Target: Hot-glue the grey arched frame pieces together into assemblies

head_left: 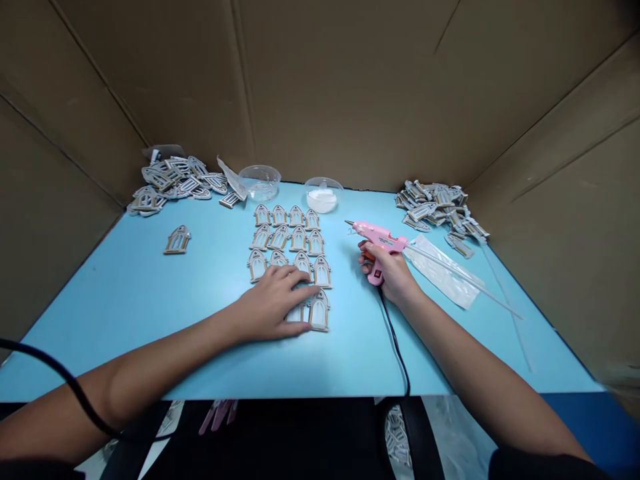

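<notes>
Right hand (393, 275) clenches pink plastic hot-glue gun (383, 237), nozzle pointing left; left hand (267, 305) lies open, spread over arched tan window cutouts (319, 311).

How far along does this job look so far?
Done, apparently: four rows of arched window pieces on the blue table. In hand: the right hand grips a pink glue gun, and the left hand rests on the nearest pieces. Left: the back-left heap and back-right heap of loose pieces.
</notes>
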### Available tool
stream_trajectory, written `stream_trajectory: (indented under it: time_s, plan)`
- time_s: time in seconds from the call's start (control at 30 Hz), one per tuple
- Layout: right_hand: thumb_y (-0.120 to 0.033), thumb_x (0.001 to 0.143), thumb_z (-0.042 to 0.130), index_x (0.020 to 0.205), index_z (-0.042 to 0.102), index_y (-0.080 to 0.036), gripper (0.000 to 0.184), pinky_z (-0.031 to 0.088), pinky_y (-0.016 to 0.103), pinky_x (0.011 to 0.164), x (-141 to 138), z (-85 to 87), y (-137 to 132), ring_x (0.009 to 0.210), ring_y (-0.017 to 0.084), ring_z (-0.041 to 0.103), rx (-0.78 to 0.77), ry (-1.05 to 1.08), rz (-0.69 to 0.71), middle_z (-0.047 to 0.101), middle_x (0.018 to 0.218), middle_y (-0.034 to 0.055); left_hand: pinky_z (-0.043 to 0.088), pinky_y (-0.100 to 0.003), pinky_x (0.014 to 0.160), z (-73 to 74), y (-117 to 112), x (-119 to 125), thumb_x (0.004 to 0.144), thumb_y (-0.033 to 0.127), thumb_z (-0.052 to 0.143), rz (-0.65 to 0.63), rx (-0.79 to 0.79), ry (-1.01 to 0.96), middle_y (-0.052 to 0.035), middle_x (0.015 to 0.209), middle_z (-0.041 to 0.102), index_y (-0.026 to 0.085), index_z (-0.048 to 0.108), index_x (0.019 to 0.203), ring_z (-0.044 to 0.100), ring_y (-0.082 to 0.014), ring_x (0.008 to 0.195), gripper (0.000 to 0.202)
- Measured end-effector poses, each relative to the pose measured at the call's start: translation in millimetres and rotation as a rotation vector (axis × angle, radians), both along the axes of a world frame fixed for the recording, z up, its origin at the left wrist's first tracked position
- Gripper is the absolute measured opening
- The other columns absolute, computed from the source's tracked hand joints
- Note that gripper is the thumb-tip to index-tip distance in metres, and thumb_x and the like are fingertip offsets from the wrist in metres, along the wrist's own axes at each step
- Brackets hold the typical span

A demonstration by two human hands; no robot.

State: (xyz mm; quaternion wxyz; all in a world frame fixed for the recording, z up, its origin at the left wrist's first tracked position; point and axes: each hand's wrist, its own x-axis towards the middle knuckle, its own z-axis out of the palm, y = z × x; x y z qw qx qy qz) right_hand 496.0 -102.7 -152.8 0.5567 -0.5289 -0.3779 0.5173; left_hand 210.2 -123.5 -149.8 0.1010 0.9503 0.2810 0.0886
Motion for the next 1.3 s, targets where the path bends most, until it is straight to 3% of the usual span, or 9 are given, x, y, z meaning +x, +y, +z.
stream_trajectory:
  time_s: [0.17,0.33,0.5,0.63,0.77,0.87,1.07,1.3]
  plan:
    - [-0.050,0.061,0.090,0.086,0.069,-0.022,0.043,0.044,0.023,0.049,0,0.4,0,0.069,0.012,0.059,0.021,0.001,-0.006,0.065,0.091,0.0009,0.039,-0.055,0.104,-6.5,-12,7,0.100,0.065,0.050,-0.072,0.099,0.043,-0.0143,0.148,0.057,0.027,0.058,0.138,0.051,-0.0384,0.134,0.054]
    - [-0.052,0.060,0.088,0.087,0.068,-0.021,0.045,0.044,0.023,0.048,0,0.2,0,0.068,0.012,0.059,0.019,-0.010,-0.003,0.066,0.090,0.0014,0.037,-0.054,0.107,-3.8,-27,14,0.090,0.072,0.064,-0.097,0.128,0.053,-0.0132,0.144,0.063,0.020,0.058,0.133,0.053,-0.0378,0.130,0.068]
    - [-0.051,0.061,0.087,0.087,0.069,-0.021,0.043,0.045,0.022,0.048,-1,0.7,0,0.068,0.012,0.060,0.011,-0.012,-0.002,0.066,0.090,0.0015,0.037,-0.050,0.105,-6.2,-36,19,0.091,0.063,0.069,-0.123,0.105,-0.019,-0.0112,0.142,0.066,0.017,0.060,0.124,0.058,-0.0348,0.125,0.057]
    - [-0.051,0.065,0.085,0.089,0.071,-0.020,0.041,0.044,0.022,0.049,1,-2.6,1,0.068,0.012,0.060,0.023,-0.029,0.018,0.069,0.095,0.0031,0.036,-0.048,0.105,-9.9,-34,16,0.090,0.066,0.070,-0.136,0.042,-0.079,-0.0117,0.138,0.069,0.019,0.056,0.129,0.059,-0.0337,0.126,0.063]
    - [-0.053,0.073,0.081,0.090,0.072,-0.019,0.039,0.042,0.023,0.048,3,-10.8,0,0.063,0.012,0.059,0.011,-0.064,0.079,0.071,0.086,0.0039,0.035,-0.048,0.106,-12.3,-30,14,0.088,0.068,0.070,-0.150,0.050,-0.189,-0.0126,0.130,0.071,0.019,0.050,0.136,0.062,-0.0326,0.122,0.071]
    - [-0.055,0.075,0.080,0.087,0.071,-0.018,0.039,0.041,0.023,0.048,4,-13.4,-2,0.060,0.011,0.057,-0.009,-0.085,0.103,0.070,0.083,0.0038,0.036,-0.048,0.106,-10.2,-28,11,0.086,0.067,0.071,-0.104,0.085,-0.293,-0.0125,0.129,0.071,0.021,0.047,0.141,0.062,-0.0332,0.122,0.076]
    - [-0.053,0.073,0.081,0.084,0.070,-0.019,0.037,0.042,0.023,0.049,2,-9.3,-3,0.063,0.011,0.057,-0.026,-0.076,0.079,0.070,0.086,0.0040,0.042,-0.047,0.106,-6.3,-9,-4,0.074,0.062,0.081,0.104,0.054,-0.414,-0.0104,0.129,0.069,0.023,0.046,0.142,0.062,-0.0319,0.119,0.086]
    - [-0.047,0.072,0.083,0.081,0.069,-0.018,0.033,0.046,0.023,0.051,-3,-4.8,-11,0.066,0.012,0.059,-0.053,-0.074,0.115,0.068,0.086,0.0039,0.046,-0.047,0.106,0.0,14,-20,0.076,0.057,0.081,0.208,0.128,-0.429,-0.0106,0.129,0.069,0.022,0.045,0.143,0.064,-0.0313,0.120,0.084]
